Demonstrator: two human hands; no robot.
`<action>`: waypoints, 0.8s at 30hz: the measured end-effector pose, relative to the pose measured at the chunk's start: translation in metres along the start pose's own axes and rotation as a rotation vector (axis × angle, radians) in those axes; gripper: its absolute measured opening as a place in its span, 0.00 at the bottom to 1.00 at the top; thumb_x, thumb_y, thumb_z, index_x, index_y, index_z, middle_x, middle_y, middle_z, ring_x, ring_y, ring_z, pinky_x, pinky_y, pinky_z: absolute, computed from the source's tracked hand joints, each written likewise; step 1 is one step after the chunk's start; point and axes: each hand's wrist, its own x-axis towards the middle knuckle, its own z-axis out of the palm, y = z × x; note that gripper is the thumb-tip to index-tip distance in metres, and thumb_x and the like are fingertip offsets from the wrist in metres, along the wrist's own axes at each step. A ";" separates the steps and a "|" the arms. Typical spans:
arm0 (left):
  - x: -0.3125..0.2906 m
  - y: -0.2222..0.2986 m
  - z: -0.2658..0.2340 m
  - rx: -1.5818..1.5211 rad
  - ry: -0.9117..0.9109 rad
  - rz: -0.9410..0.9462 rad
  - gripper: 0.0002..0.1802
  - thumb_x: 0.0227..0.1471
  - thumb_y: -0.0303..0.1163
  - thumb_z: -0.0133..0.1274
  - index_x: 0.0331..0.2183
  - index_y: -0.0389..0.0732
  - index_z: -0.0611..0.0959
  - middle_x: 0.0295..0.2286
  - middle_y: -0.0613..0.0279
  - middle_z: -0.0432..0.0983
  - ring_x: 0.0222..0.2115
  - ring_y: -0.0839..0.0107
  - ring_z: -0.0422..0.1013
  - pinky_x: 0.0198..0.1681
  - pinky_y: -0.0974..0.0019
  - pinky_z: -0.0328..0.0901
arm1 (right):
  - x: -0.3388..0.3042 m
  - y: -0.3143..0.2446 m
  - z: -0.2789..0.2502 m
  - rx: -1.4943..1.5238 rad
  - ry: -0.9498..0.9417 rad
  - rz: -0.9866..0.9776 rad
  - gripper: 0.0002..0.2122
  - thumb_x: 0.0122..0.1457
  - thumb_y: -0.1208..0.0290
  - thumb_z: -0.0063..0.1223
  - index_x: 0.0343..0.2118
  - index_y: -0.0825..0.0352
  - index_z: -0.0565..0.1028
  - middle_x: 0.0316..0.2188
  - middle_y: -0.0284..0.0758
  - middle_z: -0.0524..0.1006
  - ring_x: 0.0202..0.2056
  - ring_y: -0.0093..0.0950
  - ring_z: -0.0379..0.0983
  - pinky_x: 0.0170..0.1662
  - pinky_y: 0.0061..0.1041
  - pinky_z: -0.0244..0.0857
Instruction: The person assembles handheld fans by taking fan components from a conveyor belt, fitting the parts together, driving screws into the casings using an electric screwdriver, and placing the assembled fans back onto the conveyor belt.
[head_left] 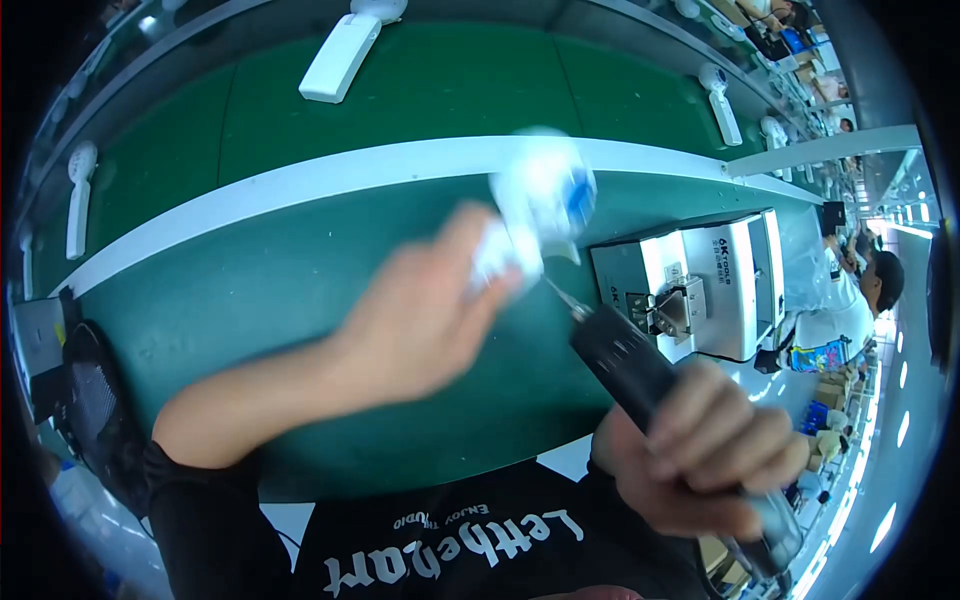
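My left hand [415,310], smeared by motion, is closed around a white device with a rounded head [535,185] above the green work surface. The device looks like a small handheld fan, with a blue patch on its head. In my right hand [705,450] is a black electric screwdriver [625,362], fingers wrapped round its body. Its thin bit points up and left, ending just short of the device's lower end. Whether a screw sits on the bit is too small to tell.
A white and black screw feeder [725,285] stands right of the screwdriver tip. Beyond a white rail [350,168], similar white devices [340,60] lie on a green belt [480,85]. A black mesh item [100,400] is at far left. A co-worker [840,310] sits at right.
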 end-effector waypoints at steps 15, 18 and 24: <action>0.047 -0.019 -0.082 1.023 0.476 0.021 0.23 0.57 0.45 0.47 0.46 0.36 0.75 0.35 0.52 0.75 0.33 0.56 0.74 0.34 0.58 0.68 | 0.055 -0.057 -0.070 -0.653 0.104 -0.007 0.10 0.62 0.65 0.46 0.28 0.64 0.64 0.19 0.26 0.59 0.15 0.16 0.55 0.22 0.18 0.53; 0.038 -0.008 -0.020 0.791 0.155 0.274 0.17 0.53 0.36 0.53 0.42 0.37 0.75 0.30 0.55 0.73 0.28 0.58 0.71 0.30 0.62 0.66 | 0.056 -0.047 -0.059 -0.605 0.124 0.020 0.09 0.62 0.66 0.46 0.28 0.64 0.64 0.19 0.26 0.59 0.15 0.16 0.55 0.22 0.18 0.53; 0.029 -0.029 0.001 0.797 -0.015 0.384 0.15 0.50 0.33 0.55 0.40 0.37 0.75 0.29 0.56 0.70 0.30 0.58 0.70 0.30 0.62 0.66 | 0.053 -0.046 -0.044 -0.382 0.058 0.099 0.09 0.62 0.67 0.46 0.27 0.63 0.63 0.19 0.26 0.59 0.14 0.15 0.56 0.20 0.18 0.51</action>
